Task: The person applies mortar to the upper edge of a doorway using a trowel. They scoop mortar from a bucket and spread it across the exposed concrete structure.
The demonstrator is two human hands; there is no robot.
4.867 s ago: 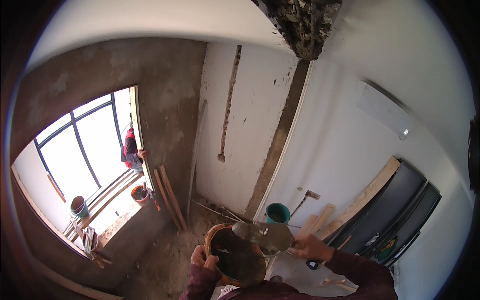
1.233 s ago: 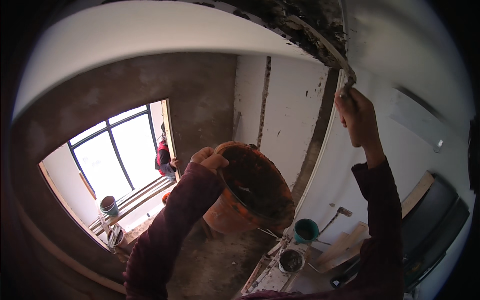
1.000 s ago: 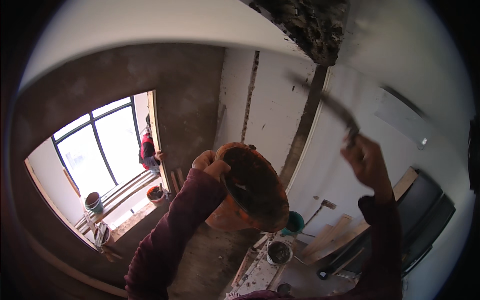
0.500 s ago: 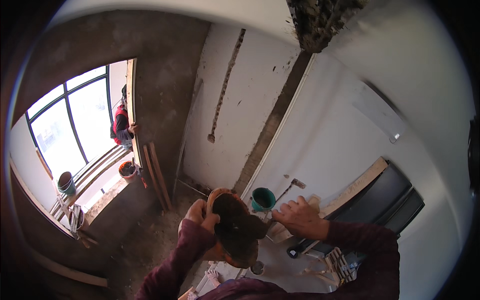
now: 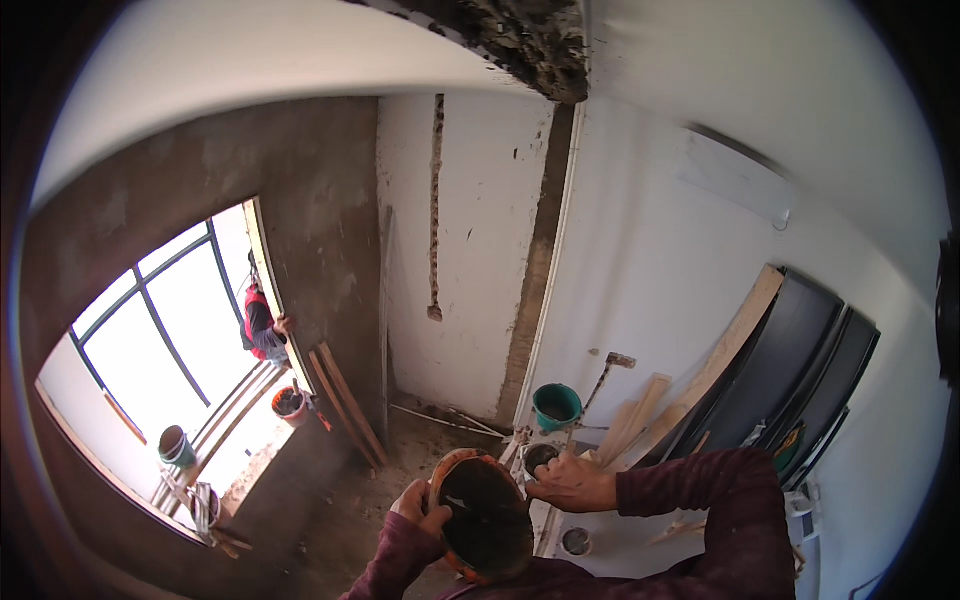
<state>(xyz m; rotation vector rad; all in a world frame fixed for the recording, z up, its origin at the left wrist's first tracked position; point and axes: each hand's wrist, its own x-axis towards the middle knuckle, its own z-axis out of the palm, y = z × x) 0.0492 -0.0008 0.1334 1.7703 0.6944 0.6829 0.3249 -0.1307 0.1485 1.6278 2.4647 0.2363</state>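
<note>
My left hand (image 5: pixel 424 508) grips the rim of an orange bucket (image 5: pixel 462 458), thumb over the edge. The bucket is tilted, showing dark, wet-looking mortar (image 5: pixel 487 515) inside. To the right of it, my right hand (image 5: pixel 575 484) is closed, knuckles up; whatever its fingers hold is hidden. Just beyond those fingers is a round, dark-filled shape (image 5: pixel 541 458), and I cannot tell whether the hand touches it. Farther back stands a green bucket (image 5: pixel 557 405) by the white wall.
A person in a red vest (image 5: pixel 262 325) is at the window opening, one hand on a wooden board (image 5: pixel 268 262). Buckets (image 5: pixel 176 446) and planks line the sill. Boards (image 5: pixel 345 405) lean below it. Dark panels (image 5: pixel 770 370) lean at right. Rough dark material (image 5: pixel 540 45) hangs overhead.
The view has turned, bringing more ceiling in. The dark mass that reached from the bucket toward my right hand no longer shows there. My right hand now sits lower in view, nearer the bucket.
</note>
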